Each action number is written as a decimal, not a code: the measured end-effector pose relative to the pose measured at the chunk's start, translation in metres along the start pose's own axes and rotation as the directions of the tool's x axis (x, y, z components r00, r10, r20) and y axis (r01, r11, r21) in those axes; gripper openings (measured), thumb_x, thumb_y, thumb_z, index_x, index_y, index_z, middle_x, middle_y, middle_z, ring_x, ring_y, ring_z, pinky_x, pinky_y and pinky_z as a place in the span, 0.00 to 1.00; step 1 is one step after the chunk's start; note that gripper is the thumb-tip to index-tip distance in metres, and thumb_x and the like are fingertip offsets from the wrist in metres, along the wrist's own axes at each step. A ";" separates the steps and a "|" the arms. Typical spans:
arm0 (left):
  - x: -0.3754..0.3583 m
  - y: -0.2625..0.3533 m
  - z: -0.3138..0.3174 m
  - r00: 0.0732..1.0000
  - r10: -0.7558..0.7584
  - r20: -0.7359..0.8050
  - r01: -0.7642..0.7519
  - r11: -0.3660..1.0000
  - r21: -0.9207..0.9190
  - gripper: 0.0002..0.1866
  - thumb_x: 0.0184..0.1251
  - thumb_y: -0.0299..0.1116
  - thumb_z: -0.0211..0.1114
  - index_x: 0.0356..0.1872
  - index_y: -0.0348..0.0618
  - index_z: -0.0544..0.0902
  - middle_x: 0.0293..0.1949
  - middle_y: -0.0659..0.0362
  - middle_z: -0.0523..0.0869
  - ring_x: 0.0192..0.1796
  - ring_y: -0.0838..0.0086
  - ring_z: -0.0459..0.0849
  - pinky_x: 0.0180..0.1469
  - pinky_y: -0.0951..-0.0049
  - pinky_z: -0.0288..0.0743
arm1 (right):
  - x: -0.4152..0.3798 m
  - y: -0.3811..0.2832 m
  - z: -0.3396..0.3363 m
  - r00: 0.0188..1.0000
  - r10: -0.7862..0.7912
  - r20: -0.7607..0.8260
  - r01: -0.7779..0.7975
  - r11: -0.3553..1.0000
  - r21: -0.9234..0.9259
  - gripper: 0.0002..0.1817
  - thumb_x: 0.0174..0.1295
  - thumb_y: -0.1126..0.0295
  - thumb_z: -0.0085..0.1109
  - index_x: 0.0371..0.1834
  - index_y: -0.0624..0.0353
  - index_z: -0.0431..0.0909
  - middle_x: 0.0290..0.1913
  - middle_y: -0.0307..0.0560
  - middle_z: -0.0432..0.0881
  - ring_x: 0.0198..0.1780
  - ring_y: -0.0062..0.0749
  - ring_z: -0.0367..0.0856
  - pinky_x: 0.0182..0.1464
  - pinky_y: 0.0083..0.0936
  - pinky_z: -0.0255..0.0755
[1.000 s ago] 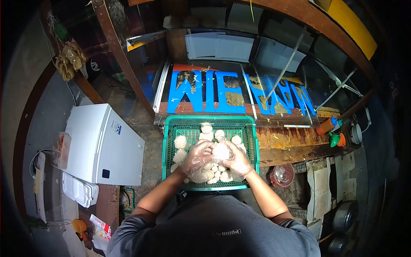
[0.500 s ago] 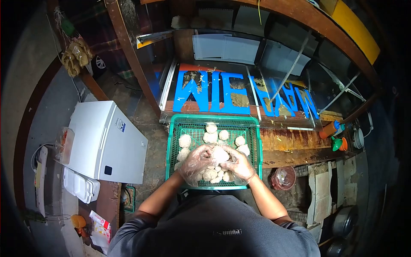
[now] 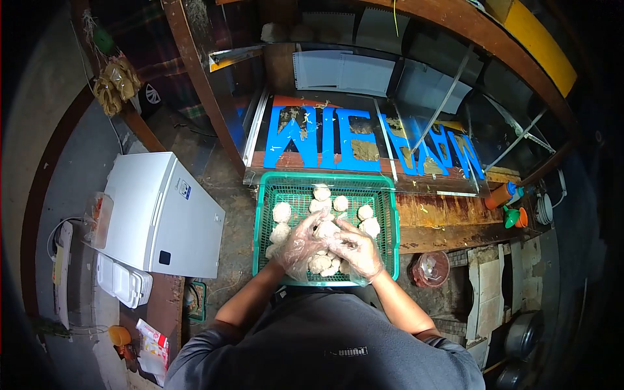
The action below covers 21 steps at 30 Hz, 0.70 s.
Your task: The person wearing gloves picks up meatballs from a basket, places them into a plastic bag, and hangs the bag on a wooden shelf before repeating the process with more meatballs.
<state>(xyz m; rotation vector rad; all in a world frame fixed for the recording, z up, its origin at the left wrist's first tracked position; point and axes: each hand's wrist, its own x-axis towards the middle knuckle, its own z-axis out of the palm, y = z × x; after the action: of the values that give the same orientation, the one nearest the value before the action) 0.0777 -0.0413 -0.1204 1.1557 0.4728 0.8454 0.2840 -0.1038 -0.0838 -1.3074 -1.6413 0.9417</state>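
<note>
My left hand [image 3: 302,240] and my right hand [image 3: 359,252], both in clear plastic gloves, meet over a green plastic basket [image 3: 325,177]. Between them is a whitish lumpy ball [image 3: 326,229], looking like dough or bundled noodles. Fingers of both hands curl around it from either side. More such balls lie in the basket: one is at the left [image 3: 281,212], another at the right [image 3: 365,212], and several sit below my hands [image 3: 319,263]. My gloves hide part of the basket's middle.
A white chest freezer [image 3: 185,221] stands at the left, with white foam boxes [image 3: 123,279] beside it. Beyond the basket is a glass display case with blue lettering [image 3: 354,140]. To the right are a wooden bench [image 3: 442,221] and a reddish bucket [image 3: 430,269].
My hands have turned around the ball. The left fingers now reach upward over its far side, and the right fingers have moved in across its near right side.
</note>
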 end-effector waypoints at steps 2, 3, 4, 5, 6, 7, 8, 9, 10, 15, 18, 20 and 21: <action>-0.001 -0.006 -0.001 1.000 -0.012 -0.013 0.013 1.000 0.016 0.42 0.63 0.21 0.70 0.75 0.38 0.56 0.65 0.52 0.70 0.64 0.70 0.75 0.62 0.68 0.77 | 0.002 0.002 0.001 0.999 -0.043 -0.017 0.043 0.998 -0.046 0.17 0.55 0.65 0.72 0.48 0.56 0.88 0.64 0.54 0.80 0.66 0.44 0.78 0.62 0.33 0.75; -0.002 -0.006 -0.001 0.999 -0.024 -0.025 0.025 0.999 0.032 0.41 0.64 0.22 0.71 0.75 0.38 0.57 0.66 0.53 0.70 0.65 0.69 0.74 0.63 0.68 0.77 | 0.003 0.004 0.002 0.999 -0.038 0.012 0.039 0.999 -0.033 0.15 0.57 0.65 0.71 0.47 0.56 0.88 0.64 0.54 0.80 0.65 0.44 0.79 0.62 0.34 0.75; -0.003 -0.005 -0.001 0.999 -0.024 -0.027 0.025 0.999 0.032 0.41 0.64 0.22 0.71 0.75 0.38 0.57 0.66 0.53 0.70 0.65 0.69 0.74 0.63 0.68 0.77 | 0.003 0.004 0.001 0.999 -0.033 0.041 0.034 0.999 -0.020 0.14 0.58 0.66 0.70 0.47 0.56 0.88 0.64 0.54 0.81 0.64 0.44 0.80 0.63 0.35 0.74; -0.004 -0.005 -0.001 0.999 -0.049 -0.019 0.049 0.999 -0.004 0.39 0.64 0.23 0.71 0.73 0.38 0.59 0.66 0.54 0.70 0.66 0.69 0.74 0.65 0.66 0.75 | 0.004 0.004 0.001 0.999 -0.033 0.043 0.033 0.999 -0.019 0.14 0.58 0.66 0.70 0.47 0.56 0.88 0.64 0.54 0.81 0.64 0.44 0.80 0.63 0.35 0.74; -0.005 -0.006 -0.002 0.997 -0.073 -0.010 0.072 0.997 -0.039 0.37 0.64 0.24 0.71 0.72 0.38 0.61 0.67 0.54 0.70 0.66 0.68 0.74 0.67 0.65 0.73 | 0.004 0.004 -0.001 0.996 -0.030 0.081 0.031 0.999 -0.012 0.14 0.60 0.68 0.69 0.48 0.59 0.88 0.64 0.56 0.79 0.64 0.43 0.80 0.63 0.33 0.74; -0.005 -0.007 -0.004 0.997 -0.073 -0.012 0.072 0.997 -0.040 0.37 0.64 0.24 0.71 0.72 0.38 0.61 0.67 0.54 0.70 0.66 0.68 0.74 0.67 0.65 0.73 | 0.004 0.003 -0.001 0.993 -0.028 0.119 0.029 1.000 -0.005 0.13 0.62 0.71 0.67 0.48 0.63 0.87 0.65 0.58 0.78 0.64 0.41 0.79 0.63 0.31 0.73; -0.005 -0.008 -0.006 0.996 -0.085 0.013 0.086 0.996 -0.029 0.37 0.64 0.25 0.71 0.72 0.39 0.62 0.66 0.54 0.70 0.66 0.69 0.73 0.67 0.65 0.73 | 0.004 0.002 0.000 0.992 -0.028 0.121 0.029 1.000 -0.005 0.13 0.62 0.71 0.67 0.48 0.63 0.87 0.65 0.58 0.78 0.64 0.41 0.79 0.63 0.31 0.73; -0.006 -0.008 -0.007 0.994 -0.098 0.038 0.098 0.995 -0.018 0.37 0.64 0.26 0.72 0.71 0.39 0.62 0.66 0.54 0.71 0.67 0.69 0.73 0.67 0.64 0.72 | 0.004 -0.001 0.002 0.994 0.024 0.106 -0.030 0.998 0.060 0.13 0.61 0.69 0.68 0.48 0.60 0.87 0.64 0.57 0.80 0.63 0.42 0.80 0.63 0.33 0.73; -0.007 -0.008 -0.008 0.995 -0.097 0.036 0.098 0.995 -0.019 0.37 0.64 0.26 0.72 0.71 0.39 0.62 0.66 0.54 0.71 0.67 0.69 0.73 0.67 0.64 0.72 | 0.004 -0.004 0.004 0.992 0.077 0.096 -0.089 0.988 0.124 0.14 0.60 0.66 0.68 0.48 0.56 0.88 0.62 0.55 0.81 0.62 0.44 0.81 0.63 0.34 0.74; -0.004 0.001 -0.005 0.986 -0.158 0.045 0.162 0.983 -0.092 0.35 0.64 0.26 0.72 0.70 0.40 0.64 0.61 0.54 0.75 0.60 0.72 0.77 0.60 0.69 0.77 | 0.009 -0.012 0.007 0.994 0.034 0.104 -0.045 0.993 0.106 0.14 0.60 0.67 0.68 0.48 0.58 0.88 0.60 0.55 0.82 0.58 0.43 0.84 0.59 0.33 0.76; -0.001 0.007 -0.006 0.979 -0.202 0.000 0.202 0.978 -0.049 0.33 0.65 0.26 0.71 0.68 0.40 0.65 0.59 0.55 0.76 0.56 0.74 0.79 0.55 0.73 0.79 | 0.009 -0.009 0.001 0.999 0.002 0.052 -0.003 1.000 0.018 0.13 0.60 0.67 0.68 0.47 0.58 0.88 0.58 0.55 0.84 0.56 0.43 0.85 0.57 0.32 0.77; 0.000 0.004 -0.007 0.982 -0.188 -0.002 0.188 0.981 -0.050 0.31 0.66 0.27 0.71 0.67 0.40 0.66 0.57 0.56 0.77 0.55 0.75 0.80 0.55 0.73 0.79 | 0.009 -0.015 -0.003 0.997 -0.074 0.005 0.075 0.993 -0.089 0.12 0.60 0.66 0.69 0.45 0.59 0.88 0.55 0.54 0.85 0.54 0.43 0.85 0.56 0.33 0.78; 0.000 0.000 -0.008 0.984 -0.176 -0.007 0.175 0.983 -0.052 0.29 0.66 0.27 0.71 0.65 0.41 0.67 0.55 0.57 0.78 0.53 0.75 0.81 0.55 0.74 0.79 | 0.009 -0.018 -0.003 0.997 -0.074 0.003 0.073 0.993 -0.090 0.12 0.60 0.66 0.69 0.45 0.59 0.88 0.55 0.54 0.85 0.54 0.43 0.85 0.56 0.33 0.78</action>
<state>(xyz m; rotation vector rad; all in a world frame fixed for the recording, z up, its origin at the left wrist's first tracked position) 0.0720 -0.0367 -0.1227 1.0458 0.5512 0.7074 0.2789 -0.0980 -0.0652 -1.2977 -1.7372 0.8315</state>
